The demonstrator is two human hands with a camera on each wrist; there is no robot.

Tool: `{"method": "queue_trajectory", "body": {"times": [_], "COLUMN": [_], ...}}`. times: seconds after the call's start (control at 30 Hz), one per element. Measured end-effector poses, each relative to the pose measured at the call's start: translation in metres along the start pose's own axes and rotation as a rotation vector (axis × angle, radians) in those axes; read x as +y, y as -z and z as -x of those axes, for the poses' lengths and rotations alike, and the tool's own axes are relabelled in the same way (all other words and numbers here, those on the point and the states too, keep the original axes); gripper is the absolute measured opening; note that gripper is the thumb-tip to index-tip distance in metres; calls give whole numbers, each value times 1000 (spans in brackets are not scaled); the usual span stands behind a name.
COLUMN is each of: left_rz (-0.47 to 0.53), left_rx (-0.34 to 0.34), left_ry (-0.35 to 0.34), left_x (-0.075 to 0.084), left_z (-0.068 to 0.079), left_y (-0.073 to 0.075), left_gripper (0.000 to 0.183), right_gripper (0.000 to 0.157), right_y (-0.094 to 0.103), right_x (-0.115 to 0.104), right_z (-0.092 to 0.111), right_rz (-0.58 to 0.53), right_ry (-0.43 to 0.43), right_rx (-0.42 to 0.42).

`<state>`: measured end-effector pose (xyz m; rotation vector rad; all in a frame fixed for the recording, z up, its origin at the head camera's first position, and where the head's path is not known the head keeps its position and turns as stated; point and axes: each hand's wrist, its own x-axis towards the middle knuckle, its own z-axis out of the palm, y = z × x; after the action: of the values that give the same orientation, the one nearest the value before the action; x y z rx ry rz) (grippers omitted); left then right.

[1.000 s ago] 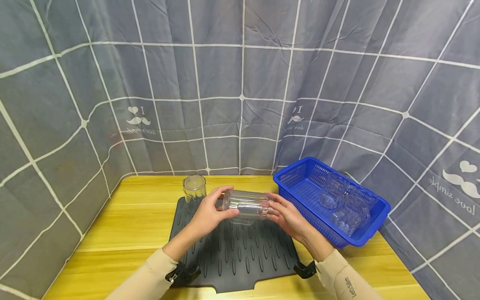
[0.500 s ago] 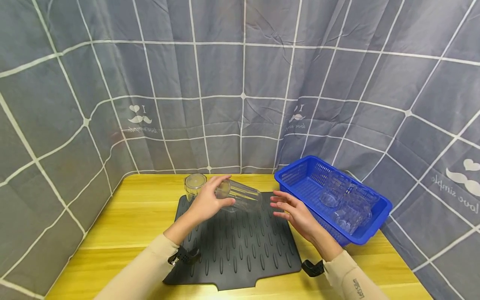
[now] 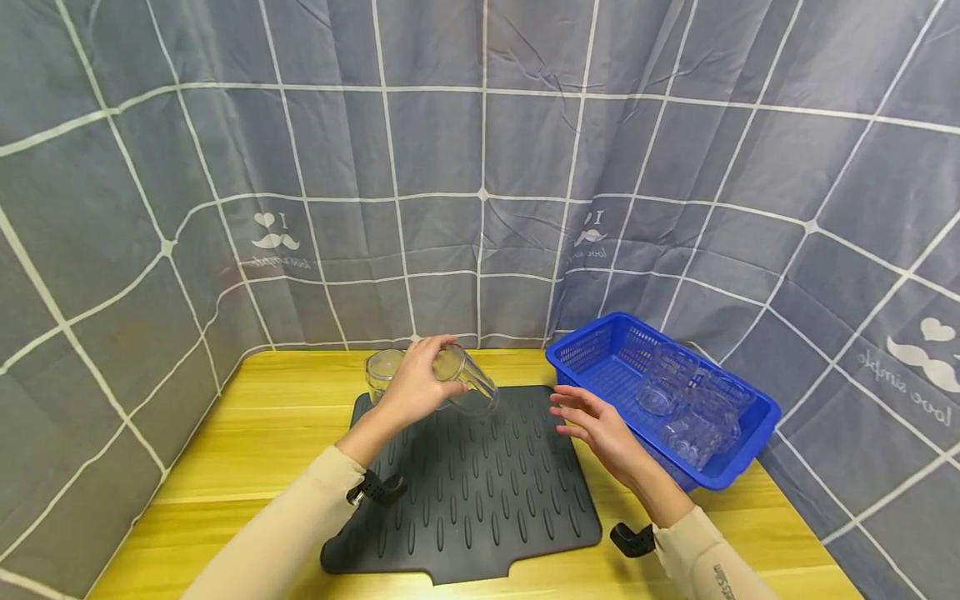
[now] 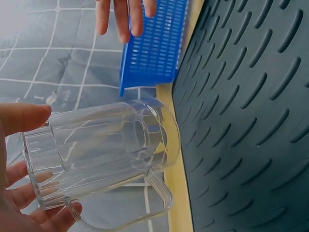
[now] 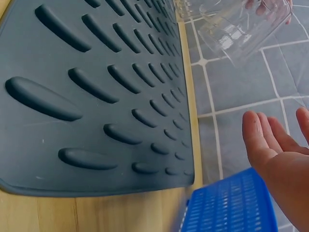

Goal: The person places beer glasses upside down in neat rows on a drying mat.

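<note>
My left hand (image 3: 418,383) grips a clear glass mug (image 4: 106,150) around its base end. The mug is tilted, its mouth pointing down and to the right, above the dark grey ribbed mat (image 3: 472,492). In the left wrist view its handle (image 4: 161,193) shows along the lower side. Behind my left hand another clear mug (image 3: 381,367) stands upside down at the mat's far left corner, partly hidden. My right hand (image 3: 600,429) hovers near the mat's right edge, fingers loosely extended and holding nothing. In the right wrist view those fingers (image 5: 270,133) are apart from the mug.
On the right of the wooden table (image 3: 217,467) sits a blue perforated basket (image 3: 592,392), close to my right hand. Several clear glass mugs (image 3: 693,417) lie in its right part. A grey checked curtain (image 3: 442,150) hangs behind the table and on both sides.
My right hand has let go of the mug and drawn back to the right. My left hand has moved the mug left and back, tipping its mouth further down.
</note>
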<state>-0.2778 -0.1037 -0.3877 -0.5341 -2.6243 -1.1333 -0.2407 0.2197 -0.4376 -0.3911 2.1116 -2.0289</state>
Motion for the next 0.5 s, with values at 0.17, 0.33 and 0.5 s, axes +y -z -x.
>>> {"method": "queue_trajectory", "body": {"times": [0.17, 0.33, 0.5], "left_rz": [-48, -98, -141], "left_rx": [-17, -39, -65], "left_ry": [2, 5, 16], "left_x": [-3, -3, -3], "left_z": [-7, -15, -21], "left_y": [-2, -5, -10], "left_gripper": [74, 73, 72], "right_gripper": [53, 47, 48], "right_y": [2, 7, 9], "right_x": [3, 5, 4], "right_z": [0, -1, 3], "right_rz": [38, 62, 57], "right_ry": [2, 10, -3], "right_rx": [12, 32, 51]}}
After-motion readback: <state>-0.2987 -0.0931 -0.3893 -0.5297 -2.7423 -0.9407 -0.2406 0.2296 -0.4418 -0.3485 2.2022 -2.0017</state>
